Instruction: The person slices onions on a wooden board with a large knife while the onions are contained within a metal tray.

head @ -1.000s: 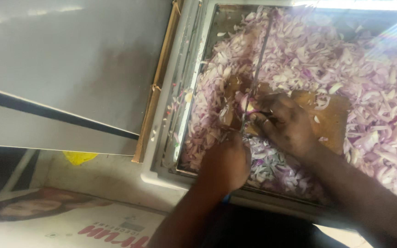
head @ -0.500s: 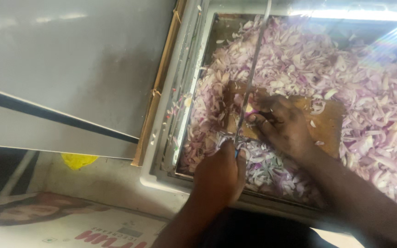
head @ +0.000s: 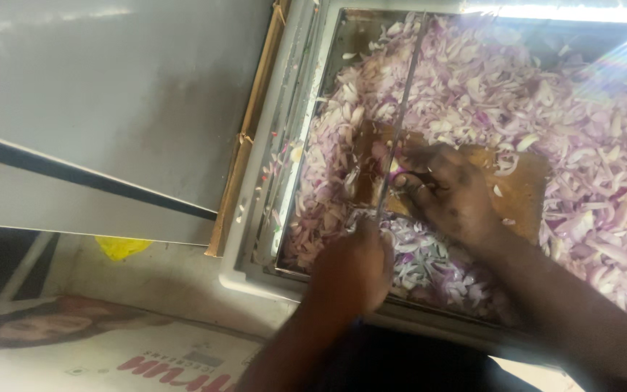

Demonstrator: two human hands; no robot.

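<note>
While boxed by tray rim (head: 255, 279): knife (head: 400, 116).

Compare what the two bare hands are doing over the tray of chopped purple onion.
The left hand is closed in a fist round the handle of the long thin steel knife; the right hand lies flatter, fingers pressing onion on the brown wooden board. The left hand sits at the metal tray's near rim; the right hand reaches further in. Both are over chopped purple onion.

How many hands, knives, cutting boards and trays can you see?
Hands: 2, the left hand and the right hand
Knives: 1, the knife
Boards: 1, the board
Trays: 1, the tray, full of chopped onion
Total: 5
</note>
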